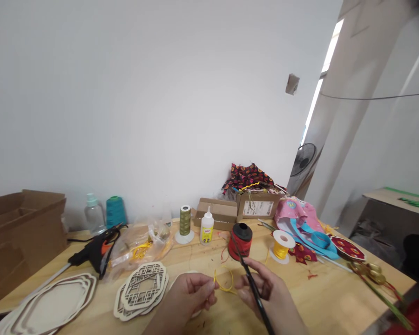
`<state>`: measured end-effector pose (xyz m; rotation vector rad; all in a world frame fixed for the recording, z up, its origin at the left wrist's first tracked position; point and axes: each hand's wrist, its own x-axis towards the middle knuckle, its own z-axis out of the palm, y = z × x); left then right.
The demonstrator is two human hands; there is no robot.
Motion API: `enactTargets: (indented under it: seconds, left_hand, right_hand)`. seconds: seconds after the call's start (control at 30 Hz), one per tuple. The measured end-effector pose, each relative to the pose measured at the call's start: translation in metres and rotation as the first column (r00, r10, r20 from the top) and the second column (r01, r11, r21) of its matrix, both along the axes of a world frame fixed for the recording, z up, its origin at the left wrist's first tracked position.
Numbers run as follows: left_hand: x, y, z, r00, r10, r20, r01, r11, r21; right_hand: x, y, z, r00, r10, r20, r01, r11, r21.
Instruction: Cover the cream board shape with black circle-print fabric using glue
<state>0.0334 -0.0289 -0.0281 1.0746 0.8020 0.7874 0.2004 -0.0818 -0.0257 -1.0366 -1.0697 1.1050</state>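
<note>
My left hand (196, 294) is closed, thumb and forefinger pinching a thin yellow cord (232, 284). The cord makes a small loop on the right of my fingertips and runs towards my right hand (265, 291). That hand is closed around a long slim black tool (254, 284) that looks like tweezers; its narrow tip points up and away, in front of a spool of red thread (244, 246). Whether my right fingers also touch the cord I cannot tell. Part of a pale wooden piece (183, 277) shows behind my left hand.
Stacked wooden lattice pieces (143, 289) and plain wooden plates (56, 302) lie left, near a glue gun (99, 251). A glue bottle (206, 228), an olive thread spool (185, 221) and a yellow cord spool (282, 244) stand behind my hands. Cardboard boxes (216, 214) line the wall.
</note>
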Motion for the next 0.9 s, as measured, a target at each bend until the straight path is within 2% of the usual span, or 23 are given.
enactTargets:
  seconds: [0.1, 0.2, 0.33, 0.5, 0.63, 0.9]
  left_hand:
    - [-0.002, 0.001, -0.001, 0.997, -0.073, 0.041, 0.072, 0.997, 0.013]
    - [-0.005, 0.002, 0.003, 0.985, -0.135, 0.108, 0.138, 0.990, -0.024]
    - [-0.006, 0.002, 0.006, 0.978, -0.146, 0.148, 0.156, 0.986, -0.063]
    - [-0.004, 0.001, 0.004, 0.967, -0.169, 0.191, 0.182, 0.982, -0.052]
    - [-0.005, 0.000, 0.005, 0.955, -0.205, 0.214, 0.214, 0.977, -0.020]
    - [-0.005, -0.003, 0.005, 0.932, -0.210, 0.295, 0.235, 0.971, -0.053]
  right_hand:
    - [-0.023, 0.015, 0.002, 0.998, 0.022, -0.055, -0.021, 1.000, 0.005]
    - [-0.034, 0.021, 0.002, 0.992, 0.075, -0.106, -0.074, 0.997, 0.010]
    - [-0.036, 0.025, 0.002, 0.980, 0.120, -0.161, -0.118, 0.993, 0.020]
    - [-0.036, 0.030, 0.003, 0.962, 0.195, -0.192, -0.190, 0.981, 0.045]
    - [-0.036, 0.033, 0.002, 0.967, 0.166, -0.191, -0.162, 0.986, 0.039]
    - [-0.037, 0.035, -0.004, 0.969, 0.043, -0.244, -0.050, 0.998, -0.023]
